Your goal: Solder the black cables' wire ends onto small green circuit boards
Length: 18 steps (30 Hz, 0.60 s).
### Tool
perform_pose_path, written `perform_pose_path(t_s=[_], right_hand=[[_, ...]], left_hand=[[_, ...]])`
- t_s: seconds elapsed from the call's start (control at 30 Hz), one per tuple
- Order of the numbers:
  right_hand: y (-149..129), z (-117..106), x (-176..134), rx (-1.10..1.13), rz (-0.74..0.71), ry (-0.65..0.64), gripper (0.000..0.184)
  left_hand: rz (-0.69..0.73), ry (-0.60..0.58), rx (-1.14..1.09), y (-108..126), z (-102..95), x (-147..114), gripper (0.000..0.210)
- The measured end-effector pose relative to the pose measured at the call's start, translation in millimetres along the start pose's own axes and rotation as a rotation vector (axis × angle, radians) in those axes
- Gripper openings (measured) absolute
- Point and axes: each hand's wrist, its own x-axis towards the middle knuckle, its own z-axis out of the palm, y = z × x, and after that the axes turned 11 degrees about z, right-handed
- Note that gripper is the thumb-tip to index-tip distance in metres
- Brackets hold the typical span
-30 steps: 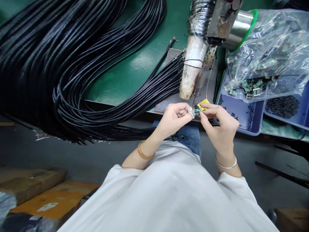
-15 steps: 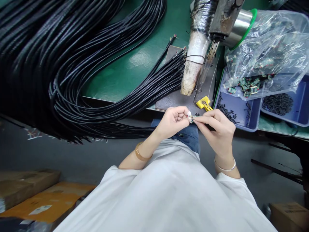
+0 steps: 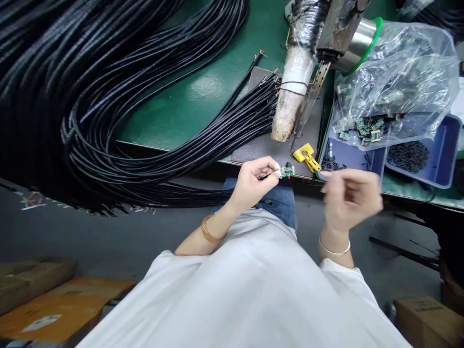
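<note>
Between the thumb and fingertips of my left hand [image 3: 256, 179] is a small green circuit board [image 3: 289, 170] with a black part on top. It is held near the table's front edge, above my lap. My right hand [image 3: 350, 195] is off to the right, smeared by motion, in front of the blue tray [image 3: 377, 176]; whether it holds anything does not show. A yellow clip-like tool [image 3: 306, 157] lies on the grey board [image 3: 268, 145] between the two hands. The soldering iron [image 3: 313, 92] slants down in its holder above that tool.
Black cables [image 3: 174, 164] cover the left, their stripped ends on the grey board. A wrapped post [image 3: 288, 106] stands beside the iron. A solder spool [image 3: 357, 43] and a plastic bag of circuit boards [image 3: 402, 72] are at right, over trays of small black pieces [image 3: 408, 155]. Cardboard boxes [image 3: 68, 304] sit below.
My right hand has pulled away from the circuit board and moved right, toward the blue tray. My left hand keeps hold of the board, which is now in plainer view.
</note>
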Motion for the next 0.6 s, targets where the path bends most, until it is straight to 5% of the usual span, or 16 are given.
perform_pose_path(t_s=[0.07,0.17,0.47,0.6], right_hand=[[-3,-2,4,0.162,-0.015,0.233,0.012],[-7,-3,8,0.234,-0.006,0.276,0.017],[-1,14,-5,0.077,0.131,-0.296,0.01],[3,24,-3,0.041,0.097,-0.349,0.011]], left_hand=[[0.015,0.016,0.009,0,-0.8,2,0.009],[0.032,0.013,0.016,-1,-2.1,4,0.009],[0.078,-0.028,0.042,-3,-1.3,7,0.007],[0.067,-0.024,0.073,-5,0.4,10,0.007]])
